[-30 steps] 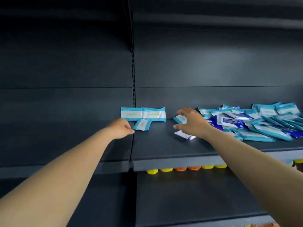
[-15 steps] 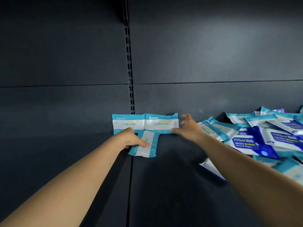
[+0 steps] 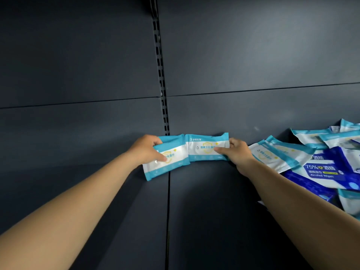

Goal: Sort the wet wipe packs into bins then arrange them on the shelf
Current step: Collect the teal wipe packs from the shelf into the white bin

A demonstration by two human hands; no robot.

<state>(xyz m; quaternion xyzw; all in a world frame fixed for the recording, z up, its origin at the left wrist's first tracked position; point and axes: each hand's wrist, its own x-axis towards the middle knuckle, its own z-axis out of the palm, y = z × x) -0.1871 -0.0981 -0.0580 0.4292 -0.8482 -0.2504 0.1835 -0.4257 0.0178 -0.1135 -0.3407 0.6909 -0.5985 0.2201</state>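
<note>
Two teal-and-white wet wipe packs stand side by side against the back panel of the dark shelf [image 3: 204,201]. My left hand [image 3: 147,150] grips the left pack [image 3: 171,158], thumb across its front; this pack tilts with its lower corner out. My right hand [image 3: 236,152] pinches the right end of the right pack [image 3: 204,148], which stands upright. A heap of loose packs [image 3: 280,154], teal ones and dark blue alcohol-wipe ones [image 3: 323,172], lies on the shelf at the right.
A slotted upright rail [image 3: 160,78] runs down the back panel just above the two packs. A seam [image 3: 168,211] splits the shelf board into left and right sections.
My left hand picked up the pack that lay flat and holds it in the row. My right hand went from reaching to pinching the right pack. The camera moved closer.
</note>
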